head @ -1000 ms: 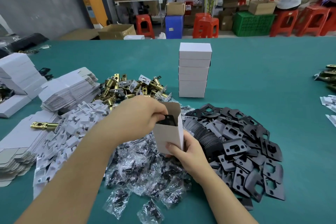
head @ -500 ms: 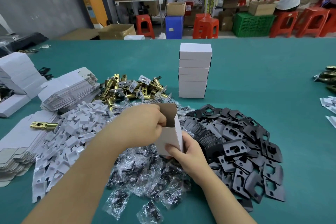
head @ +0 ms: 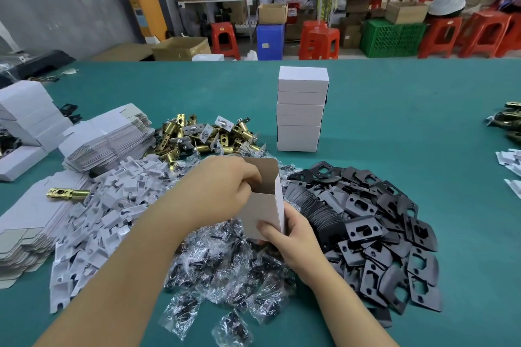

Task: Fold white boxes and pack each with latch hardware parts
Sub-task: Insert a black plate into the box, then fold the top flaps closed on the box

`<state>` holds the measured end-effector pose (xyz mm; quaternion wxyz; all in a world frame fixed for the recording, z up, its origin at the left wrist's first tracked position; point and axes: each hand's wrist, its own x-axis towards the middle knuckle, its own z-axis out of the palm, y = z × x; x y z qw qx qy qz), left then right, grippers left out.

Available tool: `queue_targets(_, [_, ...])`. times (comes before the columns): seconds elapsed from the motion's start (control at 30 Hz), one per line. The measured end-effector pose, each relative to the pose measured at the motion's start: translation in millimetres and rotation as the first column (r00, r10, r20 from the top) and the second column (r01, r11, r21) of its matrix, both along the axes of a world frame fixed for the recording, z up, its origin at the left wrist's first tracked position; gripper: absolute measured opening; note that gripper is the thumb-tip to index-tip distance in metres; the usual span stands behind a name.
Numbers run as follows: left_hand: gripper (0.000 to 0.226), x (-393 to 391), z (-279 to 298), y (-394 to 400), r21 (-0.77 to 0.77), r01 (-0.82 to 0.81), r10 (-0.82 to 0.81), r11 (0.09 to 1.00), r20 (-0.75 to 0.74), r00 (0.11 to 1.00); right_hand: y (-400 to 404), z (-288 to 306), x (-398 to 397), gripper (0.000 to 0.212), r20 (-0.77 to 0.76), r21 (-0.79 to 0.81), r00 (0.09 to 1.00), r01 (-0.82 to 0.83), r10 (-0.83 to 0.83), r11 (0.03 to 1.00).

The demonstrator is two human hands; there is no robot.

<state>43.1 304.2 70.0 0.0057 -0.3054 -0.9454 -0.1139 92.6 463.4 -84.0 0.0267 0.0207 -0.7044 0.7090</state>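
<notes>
At nine o'clock on the tabletop (head: pixel 394 98) lie the flat blanks (head: pixel 104 138), with a lone brass latch (head: pixel 67 194) on the cards just nearer you and the latch heap (head: pixel 203 136) at eleven. Your left hand (head: pixel 222 186) is at the mouth of the open box (head: pixel 265 203), fingers curled down inside it; whether they hold a part you cannot tell, since the box wall hides the tips. The box stands upright at the centre, above the bagged screws (head: pixel 225 262), its top flap raised. Your right hand (head: pixel 290 236) grips its lower corner, thumb across the front face. The stack (head: pixel 301 110) of closed boxes sits at twelve, the black plates (head: pixel 380 222) at three. The risks, as I judge them: pressing down too hard could buckle the thin card or push the bottom flaps open, spilling parts into the screw bags; loosening the right hand could let the box tip toward the plates.
</notes>
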Motion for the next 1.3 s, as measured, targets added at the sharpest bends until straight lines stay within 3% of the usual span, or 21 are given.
queue_targets(0.17, [0.023, -7, -12, -14, 0.408, -0.049, 0.105, 0.912, -0.116, 0.988, 1, 2, 1, 0.039, 0.019, -0.107, 1.0, 0.007, -0.005, 0.994])
queue_targets(0.23, [0.021, -10, -17, -16, 0.498, -0.132, 0.162, 0.857, -0.017, 0.987, 3, 3, 2, 0.045, 0.029, -0.184, 1.0, -0.002, 0.007, 0.983])
queue_targets(0.4, [0.036, -7, -32, -21, 0.557, -0.254, 0.05, 0.79, 0.355, 0.934, 1, 6, 4, 0.041, 0.031, -0.217, 0.998, -0.046, 0.054, 0.975])
queue_targets(0.8, [0.039, -8, -51, -20, 0.714, -0.367, -0.112, 0.596, 0.527, 0.843, -3, 9, 8, 0.046, 0.039, -0.04, 0.996, -0.076, 0.078, 0.996])
queue_targets(0.97, [0.034, -10, -60, -26, 0.715, -0.397, -0.103, 0.575, 0.544, 0.832, -1, 7, 6, 0.047, 0.055, -0.103, 0.998, -0.038, 0.043, 0.994])
queue_targets(1.07, [0.025, -9, -69, -31, 0.662, -0.412, 0.026, 0.625, 0.51, 0.86, -1, 6, 3, 0.054, 0.072, -0.171, 0.997, 0.031, -0.019, 0.985])
queue_targets(1.17, [0.014, -6, -79, -39, 0.462, -0.358, 0.21, 0.811, 0.341, 0.916, 1, 4, 1, 0.057, 0.084, -0.225, 0.993, 0.105, -0.088, 0.969])
queue_targets(1.3, [0.012, 3, -90, -48, 0.303, -0.282, 0.236, 0.91, 0.179, 0.955, 2, 4, -1, 0.057, 0.087, -0.251, 0.989, 0.138, -0.12, 0.958])
